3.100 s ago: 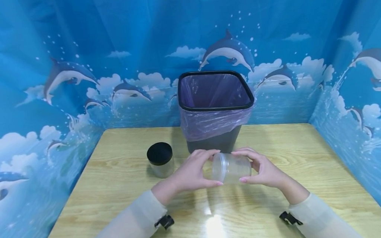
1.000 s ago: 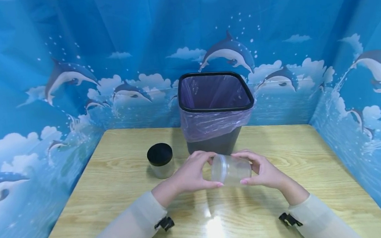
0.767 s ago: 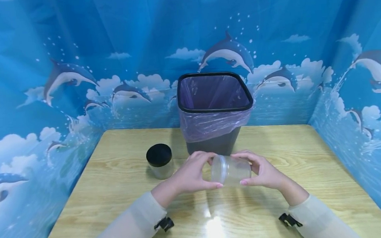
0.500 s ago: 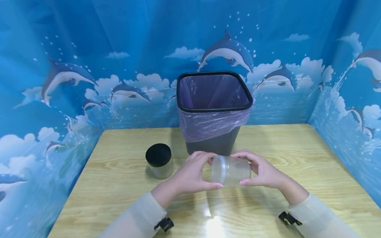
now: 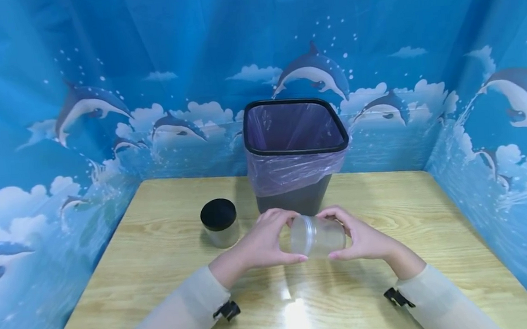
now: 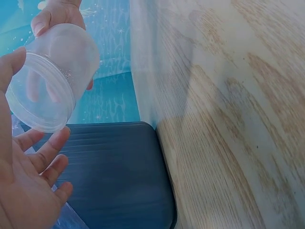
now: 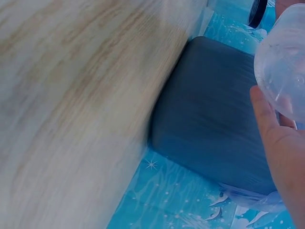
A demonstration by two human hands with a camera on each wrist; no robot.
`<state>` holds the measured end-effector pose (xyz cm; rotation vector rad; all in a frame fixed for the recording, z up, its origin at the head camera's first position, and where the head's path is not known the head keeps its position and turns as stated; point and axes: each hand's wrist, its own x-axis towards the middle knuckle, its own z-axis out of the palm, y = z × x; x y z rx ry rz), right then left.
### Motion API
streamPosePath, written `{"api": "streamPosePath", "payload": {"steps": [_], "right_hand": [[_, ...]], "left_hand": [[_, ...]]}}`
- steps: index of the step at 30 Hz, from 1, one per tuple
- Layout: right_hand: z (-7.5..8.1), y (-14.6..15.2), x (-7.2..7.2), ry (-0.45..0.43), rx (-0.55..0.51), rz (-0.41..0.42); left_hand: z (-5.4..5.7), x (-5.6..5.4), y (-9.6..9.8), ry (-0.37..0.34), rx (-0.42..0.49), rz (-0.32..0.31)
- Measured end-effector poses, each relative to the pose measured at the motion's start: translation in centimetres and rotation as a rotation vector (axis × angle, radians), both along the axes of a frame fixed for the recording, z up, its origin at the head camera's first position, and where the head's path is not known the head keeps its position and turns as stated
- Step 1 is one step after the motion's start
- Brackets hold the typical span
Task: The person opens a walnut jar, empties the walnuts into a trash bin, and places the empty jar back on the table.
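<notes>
A clear plastic jar [image 5: 327, 237] lies sideways in the air between the two hands, above the table and in front of the bin. Its threaded mouth points left and carries no lid. Thumb and fingers of the left hand [image 5: 262, 243] grip it around the mouth. At the base end, the right hand [image 5: 366, 239] holds it between thumb and fingers. The left wrist view looks into the jar's mouth [image 6: 40, 93], with the left hand [image 6: 28, 183] at the rim. In the right wrist view the right hand [image 7: 283, 148] touches the jar's base [image 7: 281, 67].
Behind the hands stands a dark bin with a black rim [image 5: 297, 151] and a purple liner [image 5: 294, 172]. A second clear jar with a black lid [image 5: 218, 214] is upright left of it. Blue dolphin-print curtains [image 5: 180, 47] border the wooden table [image 5: 161, 276].
Both hands keep the jar sideways in nearly the same place. The right hand's thumb and fingers have shifted slightly left along the jar. The view has drifted a little.
</notes>
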<state>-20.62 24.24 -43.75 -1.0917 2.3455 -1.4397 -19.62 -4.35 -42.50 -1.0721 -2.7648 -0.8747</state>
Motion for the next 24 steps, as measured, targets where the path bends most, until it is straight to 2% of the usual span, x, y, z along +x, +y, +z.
{"api": "streamPosePath", "payload": {"steps": [9, 24], "right_hand": [[0.8, -0.5, 0.1, 0.102, 0.086, -0.032], [0.9, -1.4, 0.5, 0.162, 0.181, -0.074]], "left_hand": [[0.0, 0.0, 0.0, 0.038, -0.036, -0.009], [-0.2, 0.2, 0.4, 0.086, -0.072, 0.004]]}}
